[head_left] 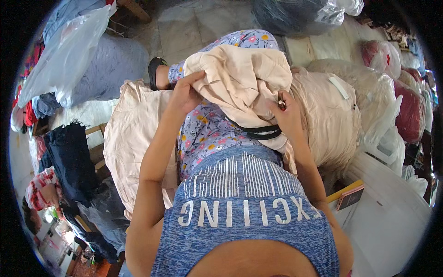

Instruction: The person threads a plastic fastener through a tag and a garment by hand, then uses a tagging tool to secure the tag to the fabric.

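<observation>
A cream cloth garment (240, 76) lies bunched across my lap, over flowered trousers (205, 131). Its upper left edge is pinched between the thumb and fingers of my left hand (187, 93). On the garment's right side my right hand (288, 112) is closed around a small dark and gold-coloured metal thing (281, 102), whose kind I cannot make out. Black edging (256, 131) runs along the garment's near side, below my right hand. More cream garments are heaped beside my left forearm (134, 138), and a bulky cream stack (327, 115) stands just right of my right hand.
Clear plastic bags of cloth (355, 78) crowd the right side; a bluish bag (108, 69) stands far left. Dark cloth (69, 157) hangs over a wooden frame at left. A phone-like object (350, 197) lies on a pale surface at lower right. Another person (44, 189) sits at far left.
</observation>
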`<state>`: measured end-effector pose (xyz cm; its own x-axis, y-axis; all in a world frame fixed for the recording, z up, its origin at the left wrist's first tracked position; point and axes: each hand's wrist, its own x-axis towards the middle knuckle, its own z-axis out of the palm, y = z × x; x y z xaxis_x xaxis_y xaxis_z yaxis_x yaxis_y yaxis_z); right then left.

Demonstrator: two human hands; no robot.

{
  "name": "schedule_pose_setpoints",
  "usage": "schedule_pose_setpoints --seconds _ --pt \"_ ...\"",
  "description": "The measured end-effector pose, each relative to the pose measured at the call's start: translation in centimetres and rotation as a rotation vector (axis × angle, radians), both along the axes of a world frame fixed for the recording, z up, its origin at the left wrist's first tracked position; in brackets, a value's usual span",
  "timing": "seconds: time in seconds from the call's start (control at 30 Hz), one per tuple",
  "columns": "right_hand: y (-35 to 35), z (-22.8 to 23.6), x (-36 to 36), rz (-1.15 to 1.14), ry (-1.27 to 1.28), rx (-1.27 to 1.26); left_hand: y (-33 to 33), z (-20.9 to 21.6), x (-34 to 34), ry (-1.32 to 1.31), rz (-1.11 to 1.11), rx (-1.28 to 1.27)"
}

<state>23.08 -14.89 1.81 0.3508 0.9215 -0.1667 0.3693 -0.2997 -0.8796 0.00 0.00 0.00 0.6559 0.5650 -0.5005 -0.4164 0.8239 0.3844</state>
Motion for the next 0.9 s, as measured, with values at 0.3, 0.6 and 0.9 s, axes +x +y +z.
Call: schedule_pose_setpoints --seconds 0.3,0.6,0.9 --pt "2.8 8.3 -2.8 0.041 1.139 -0.098 0.5 10.4 3.6 -0.844 -0.089 0.058" --pt "5.4 17.8 -6.1 0.393 0.907 0.646 2.1 16.0 0.9 -0.092 0.034 0.830" --pt "1.8 20.9 2.5 0.011 1.097 0.717 3.4 21.6 3.7 -0.240 -0.011 1.103"
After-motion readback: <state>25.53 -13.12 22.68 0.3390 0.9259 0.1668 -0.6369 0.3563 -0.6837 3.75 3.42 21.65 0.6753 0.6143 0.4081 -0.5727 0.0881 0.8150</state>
